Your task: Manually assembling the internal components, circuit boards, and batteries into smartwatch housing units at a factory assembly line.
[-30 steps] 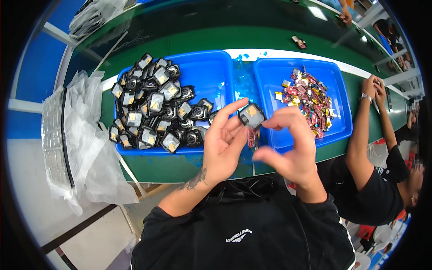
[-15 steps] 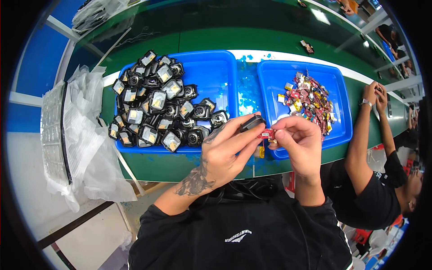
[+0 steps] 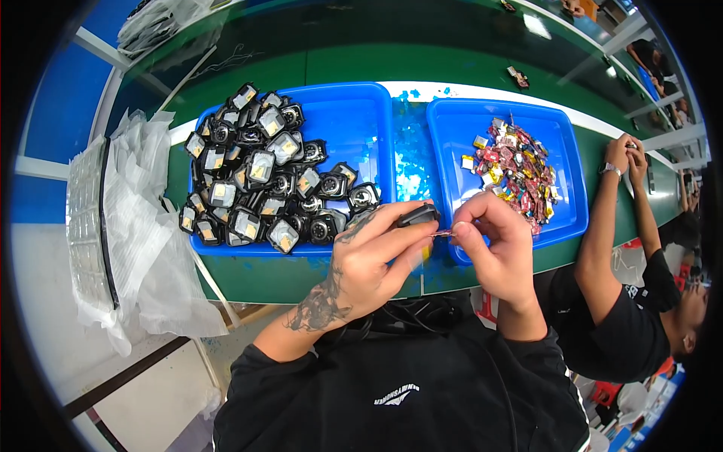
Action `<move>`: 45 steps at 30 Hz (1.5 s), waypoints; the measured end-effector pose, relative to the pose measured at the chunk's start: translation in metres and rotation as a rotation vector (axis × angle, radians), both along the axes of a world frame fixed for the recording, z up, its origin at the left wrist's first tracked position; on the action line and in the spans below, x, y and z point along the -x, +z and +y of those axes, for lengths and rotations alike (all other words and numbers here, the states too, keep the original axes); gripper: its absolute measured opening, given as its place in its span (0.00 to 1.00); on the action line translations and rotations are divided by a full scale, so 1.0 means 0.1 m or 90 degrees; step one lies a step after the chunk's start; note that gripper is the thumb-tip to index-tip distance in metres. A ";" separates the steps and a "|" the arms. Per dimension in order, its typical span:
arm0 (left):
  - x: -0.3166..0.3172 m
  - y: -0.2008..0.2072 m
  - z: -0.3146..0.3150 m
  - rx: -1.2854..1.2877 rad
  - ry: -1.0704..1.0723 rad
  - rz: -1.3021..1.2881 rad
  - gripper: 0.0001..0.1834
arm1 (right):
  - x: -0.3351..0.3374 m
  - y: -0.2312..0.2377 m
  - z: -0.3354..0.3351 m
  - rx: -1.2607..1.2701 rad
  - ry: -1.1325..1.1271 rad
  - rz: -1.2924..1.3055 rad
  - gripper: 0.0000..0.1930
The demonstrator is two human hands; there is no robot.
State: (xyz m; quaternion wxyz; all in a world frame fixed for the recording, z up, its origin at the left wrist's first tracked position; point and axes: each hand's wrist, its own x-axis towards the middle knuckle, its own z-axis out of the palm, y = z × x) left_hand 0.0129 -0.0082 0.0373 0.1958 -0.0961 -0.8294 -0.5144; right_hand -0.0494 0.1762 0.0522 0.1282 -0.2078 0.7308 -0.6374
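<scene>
The green table (image 3: 260, 271) spans the middle of the frame, carrying a larger blue tray (image 3: 350, 113) at centre left and a smaller blue tray (image 3: 452, 135) at centre right. The heap of black casings (image 3: 260, 167) stands high against the larger tray's left end; a knock could send its outermost pieces over the rim. The heap of small red and yellow parts (image 3: 520, 173) looks loose enough to scatter if bumped. Between and below the trays, near the frame's centre, the left hand (image 3: 376, 252) grasps a black casing (image 3: 419, 215) in its fingers, tilted edge-on; a weak grip there could let it slip. The right hand (image 3: 497, 241) pinches a thin reddish part (image 3: 442, 233) just beside that casing. Whether the two are joined, I cannot tell; if they are, a sharp pull or twist could tear the connection or bend the part.
</scene>
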 end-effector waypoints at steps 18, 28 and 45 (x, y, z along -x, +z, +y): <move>0.00 -0.15 -0.01 -0.495 -0.145 -0.333 0.15 | -0.11 -0.13 -0.09 -0.028 -0.050 -0.005 0.13; -0.03 -0.20 0.04 -0.520 -0.153 -0.304 0.24 | -0.10 -0.16 -0.18 -0.152 -0.101 0.178 0.19; 0.06 0.05 -0.62 0.507 0.075 -0.134 0.27 | 2.54 -0.62 -0.68 -0.244 -0.081 0.063 0.24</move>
